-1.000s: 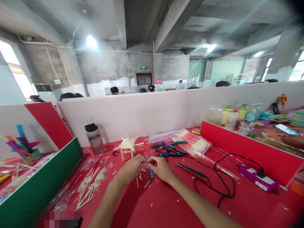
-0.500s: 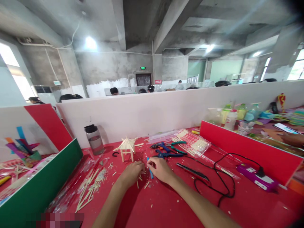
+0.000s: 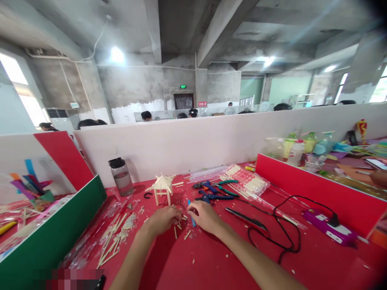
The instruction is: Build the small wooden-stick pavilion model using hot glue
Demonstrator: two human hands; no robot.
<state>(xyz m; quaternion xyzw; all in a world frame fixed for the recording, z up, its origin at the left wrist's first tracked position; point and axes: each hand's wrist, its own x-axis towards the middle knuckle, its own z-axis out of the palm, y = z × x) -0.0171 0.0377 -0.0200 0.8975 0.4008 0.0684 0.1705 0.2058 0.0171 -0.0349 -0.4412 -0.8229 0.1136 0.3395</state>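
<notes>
My left hand is low over the red tabletop, fingers curled down towards short pale wooden sticks; what sits in its fingertips, if anything, is hidden. Facing it, my right hand has thumb and fingers drawn together beside a slim blue tool lying on the table. Whether these fingers hold anything small cannot be made out. Just beyond my left hand stands a little pavilion built of pale sticks, upright on its posts under a pointed roof.
Blue-handled pliers and a black-and-red pen-like tool lie right of my hands. A black cord runs to a purple power strip. At left are a water bottle, stick scraps and a green divider. Bundled sticks lie behind.
My left hand has shifted slightly left and down, away from the right hand. The right hand stays nearly in place beside the blue tool.
</notes>
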